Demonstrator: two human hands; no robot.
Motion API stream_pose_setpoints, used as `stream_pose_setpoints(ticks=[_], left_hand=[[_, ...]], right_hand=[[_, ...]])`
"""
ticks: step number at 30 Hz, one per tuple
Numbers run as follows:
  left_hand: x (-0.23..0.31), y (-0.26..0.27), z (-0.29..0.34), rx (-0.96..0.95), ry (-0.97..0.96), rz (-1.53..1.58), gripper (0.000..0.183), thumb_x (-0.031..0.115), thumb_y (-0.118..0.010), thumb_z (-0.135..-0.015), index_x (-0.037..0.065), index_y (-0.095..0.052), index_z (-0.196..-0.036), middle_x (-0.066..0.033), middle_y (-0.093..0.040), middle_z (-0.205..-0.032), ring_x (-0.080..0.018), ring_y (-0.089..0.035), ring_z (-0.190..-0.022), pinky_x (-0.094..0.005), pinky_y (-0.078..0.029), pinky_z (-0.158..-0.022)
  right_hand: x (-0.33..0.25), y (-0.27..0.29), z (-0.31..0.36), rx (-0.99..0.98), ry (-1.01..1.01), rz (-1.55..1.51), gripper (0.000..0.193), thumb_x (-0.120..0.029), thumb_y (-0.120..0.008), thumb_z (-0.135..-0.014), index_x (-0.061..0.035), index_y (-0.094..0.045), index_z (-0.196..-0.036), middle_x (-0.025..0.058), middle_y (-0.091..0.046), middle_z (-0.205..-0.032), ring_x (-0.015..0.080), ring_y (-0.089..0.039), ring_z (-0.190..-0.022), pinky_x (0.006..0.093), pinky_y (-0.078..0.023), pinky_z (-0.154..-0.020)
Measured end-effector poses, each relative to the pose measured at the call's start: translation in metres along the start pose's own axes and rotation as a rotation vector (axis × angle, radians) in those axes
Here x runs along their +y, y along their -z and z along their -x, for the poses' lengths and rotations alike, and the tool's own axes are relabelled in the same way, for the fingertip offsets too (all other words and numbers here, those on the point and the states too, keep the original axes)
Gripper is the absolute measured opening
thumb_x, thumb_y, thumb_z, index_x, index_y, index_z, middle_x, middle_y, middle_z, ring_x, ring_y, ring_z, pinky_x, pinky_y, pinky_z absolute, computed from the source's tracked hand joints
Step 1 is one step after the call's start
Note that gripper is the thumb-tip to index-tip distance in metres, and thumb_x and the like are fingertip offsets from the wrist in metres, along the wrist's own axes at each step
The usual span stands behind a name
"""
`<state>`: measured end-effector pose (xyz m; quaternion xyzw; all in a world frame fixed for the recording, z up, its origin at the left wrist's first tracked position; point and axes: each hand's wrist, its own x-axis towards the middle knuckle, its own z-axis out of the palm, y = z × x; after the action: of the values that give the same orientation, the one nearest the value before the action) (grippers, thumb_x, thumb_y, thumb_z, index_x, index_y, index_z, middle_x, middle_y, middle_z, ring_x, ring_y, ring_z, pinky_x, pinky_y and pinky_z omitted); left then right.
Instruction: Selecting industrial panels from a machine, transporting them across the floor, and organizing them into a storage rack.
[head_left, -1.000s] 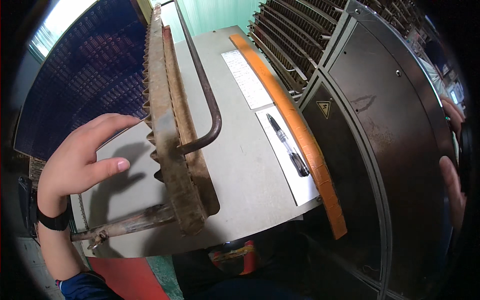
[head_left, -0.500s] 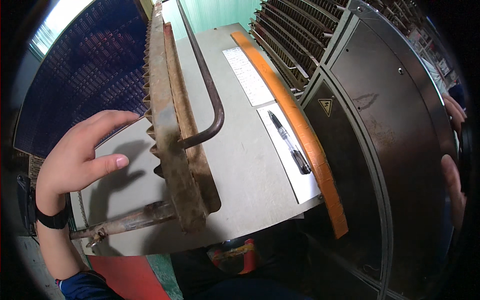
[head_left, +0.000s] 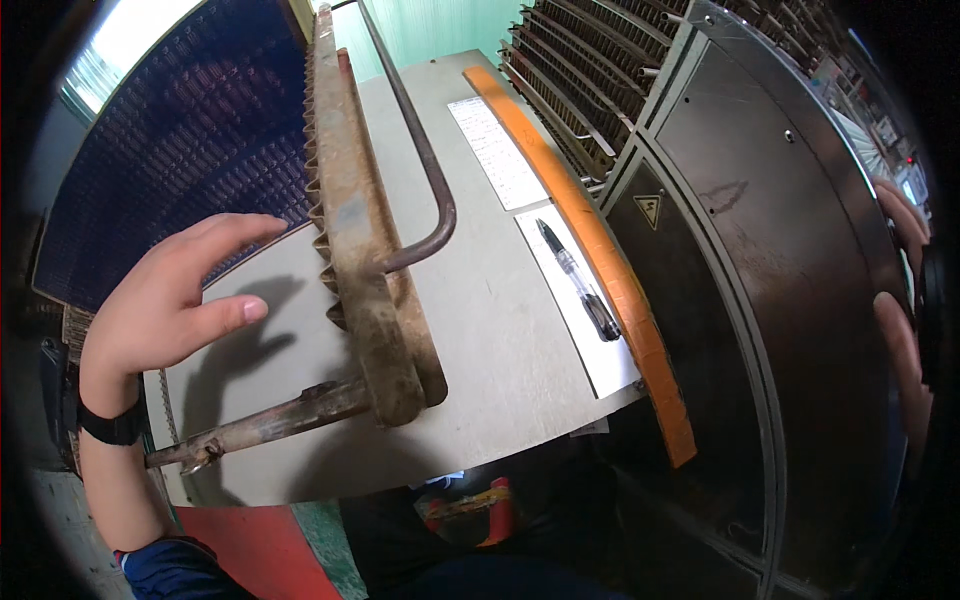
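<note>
My left hand [head_left: 165, 300] hovers over the left side of a pale grey tabletop [head_left: 480, 330]. Its fingers and thumb are spread, with nothing between them, and its shadow falls on the tabletop. A little to its right stands a long, rusty metal bar [head_left: 360, 260] with a row of pointed teeth on its left edge, apart from the fingertips. From the bar's side comes a bent dark rod [head_left: 425, 160]. At the right rim, partly cut off, my right hand [head_left: 903, 340] shows a thumb and fingers held apart beside the metal cabinet; I see nothing held there.
A rusty pipe [head_left: 270, 420] crosses the near left tabletop. Written paper sheets [head_left: 497, 155], a black pen [head_left: 580, 282] and a curved orange strip [head_left: 610, 270] lie on the right. Beyond are a dark metal cabinet [head_left: 790, 230], racked metal bars [head_left: 580, 60] and a blue panel [head_left: 190, 140].
The toothed bar's near end appears higher and slightly farther right, the pipe slightly higher. My left hand has shifted slightly right, still spread. The view itself has moved a little.
</note>
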<state>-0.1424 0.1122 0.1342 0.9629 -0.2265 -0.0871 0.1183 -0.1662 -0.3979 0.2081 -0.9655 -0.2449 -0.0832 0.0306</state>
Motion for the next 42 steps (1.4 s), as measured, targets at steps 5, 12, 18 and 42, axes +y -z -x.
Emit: stream_pose_setpoints(ticks=[5,12,18,42], left_hand=[[0.002,-0.004,-0.003,0.008,-0.009,0.013,0.058,0.031,-0.068,-0.083,0.0,-0.054,-0.129,-0.0209,-0.061,-0.119,-0.0362,-0.06,-0.109,-0.0412,-0.047,-0.095],[0.008,0.004,0.002,-0.06,0.093,0.005,0.064,0.035,-0.069,-0.084,-0.002,-0.051,-0.133,-0.0205,-0.057,-0.127,-0.0346,-0.056,-0.119,-0.0422,-0.043,-0.102],[0.007,0.002,-0.001,-0.028,0.058,-0.015,0.062,0.033,-0.069,-0.084,0.0,-0.051,-0.133,-0.0206,-0.058,-0.126,-0.0347,-0.057,-0.118,-0.0422,-0.044,-0.102],[0.01,0.013,0.004,0.773,-0.322,-0.204,0.043,0.018,-0.068,-0.088,0.008,-0.058,-0.129,-0.011,-0.058,-0.131,-0.0279,-0.055,-0.122,-0.0374,-0.041,-0.106]], right_hand=[[-0.029,0.006,0.006,-0.117,-0.118,0.228,0.062,-0.037,-0.044,-0.098,-0.0015,-0.029,-0.147,0.0189,-0.031,-0.151,0.0311,-0.031,-0.142,0.0454,-0.028,-0.117],[-0.029,-0.006,0.001,-0.084,-0.216,0.055,0.066,-0.041,-0.044,-0.098,-0.0019,-0.029,-0.148,0.0193,-0.031,-0.152,0.0312,-0.028,-0.144,0.045,-0.024,-0.119],[-0.02,0.002,0.013,-0.074,-0.259,0.104,0.062,-0.04,-0.043,-0.098,-0.0038,-0.032,-0.147,0.0183,-0.034,-0.151,0.0305,-0.028,-0.144,0.0446,-0.024,-0.119],[0.002,-0.01,0.017,0.109,-0.043,0.043,0.053,-0.018,-0.057,-0.089,-0.0014,-0.046,-0.138,0.0164,-0.047,-0.141,0.0298,-0.043,-0.134,0.0382,-0.031,-0.114]])
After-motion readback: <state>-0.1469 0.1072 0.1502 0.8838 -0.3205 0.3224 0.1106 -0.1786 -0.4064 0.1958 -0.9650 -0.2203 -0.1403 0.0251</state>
